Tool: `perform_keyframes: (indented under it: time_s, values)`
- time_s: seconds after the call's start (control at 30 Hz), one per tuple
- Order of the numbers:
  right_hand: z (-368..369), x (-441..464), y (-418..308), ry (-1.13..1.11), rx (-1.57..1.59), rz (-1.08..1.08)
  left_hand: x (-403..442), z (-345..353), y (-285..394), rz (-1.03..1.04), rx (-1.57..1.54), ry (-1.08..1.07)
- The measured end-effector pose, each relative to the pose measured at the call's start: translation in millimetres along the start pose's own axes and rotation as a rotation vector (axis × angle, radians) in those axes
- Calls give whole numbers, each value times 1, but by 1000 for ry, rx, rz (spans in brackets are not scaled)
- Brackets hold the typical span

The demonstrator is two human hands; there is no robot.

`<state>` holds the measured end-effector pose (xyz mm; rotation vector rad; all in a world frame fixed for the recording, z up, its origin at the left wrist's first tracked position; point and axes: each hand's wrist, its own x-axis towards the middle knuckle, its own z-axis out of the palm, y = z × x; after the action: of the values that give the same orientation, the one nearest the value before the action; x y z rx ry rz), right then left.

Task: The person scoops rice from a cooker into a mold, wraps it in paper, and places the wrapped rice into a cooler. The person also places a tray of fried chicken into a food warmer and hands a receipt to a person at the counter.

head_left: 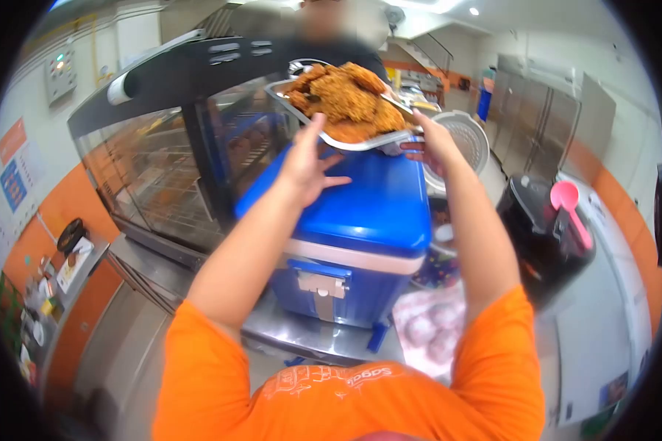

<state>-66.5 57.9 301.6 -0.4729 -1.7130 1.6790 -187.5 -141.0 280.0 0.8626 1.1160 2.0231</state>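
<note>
A metal tray [360, 145] heaped with golden-brown fried chicken [346, 99] is up above the blue lid of a cooler box [360, 206]. My left hand [309, 162] is at the tray's near left edge, thumb up along the rim and fingers spread below it. At the right end, my right hand [435, 143] has its thumb on top and its fingers under the rim. Beyond the tray stands a person in a dark shirt [298, 53], close to its far side.
A glass display warmer [147, 169] stands at the left. Right of the cooler are a white perforated lid [463, 143], a black appliance [526, 228] with a pink scoop [565, 195], and a tray of pale round items [430, 327]. Steel cabinets [537, 110] stand behind.
</note>
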Motion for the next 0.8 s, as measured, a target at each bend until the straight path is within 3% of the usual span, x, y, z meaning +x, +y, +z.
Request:
perform_keyframes:
  time_s: [0.17,0.33,0.6,0.8]
  values:
    - [8,-5,13,-78,353,13,14,-1,-6,25,-104,-91]
    - [7,-33,10,-187,482,57,-30,6,4,56,-164,-209]
    - [17,-104,2,-298,524,53,-91,-7,-4,75,-219,-155]
    - [29,-180,-3,-334,543,85,-173,-10,4,-54,-295,-198]
